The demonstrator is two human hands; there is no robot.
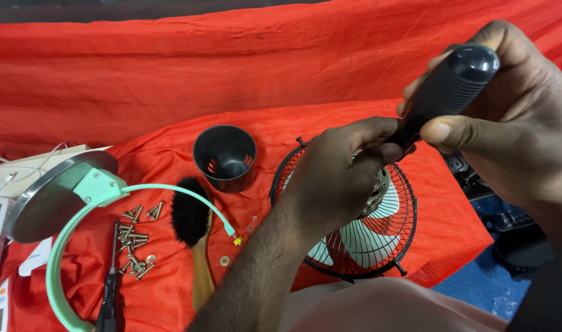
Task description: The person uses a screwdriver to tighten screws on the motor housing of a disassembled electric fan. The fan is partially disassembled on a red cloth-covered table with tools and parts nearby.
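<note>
Fan point(367, 237), small, with a black wire cage and pale green blades, lies face-up on a red cloth point(170, 80), low and right of centre in the view. The left hand point(336, 178) rests on top of the fan near its metal hub, fingers curled down and pinched around the lower end of a screwdriver point(450, 86). The right hand point(514, 123) hovers above and to the right of the fan, thumb and fingers wrapped tight around the screwdriver's black ribbed handle, which tilts up toward the right.

Just left of the fan stands a black plastic cup point(224, 157), open end up. Further left of the fan lies a brush point(192, 224) with black bristles and a wooden handle. Beyond the brush sits a scatter of loose screws point(135, 240), with a second, thin screwdriver point(112, 286) beside them. A mint green ring point(56, 270) curves around the screws, joined to a round grey metal base point(47, 197) far left of the fan.
</note>
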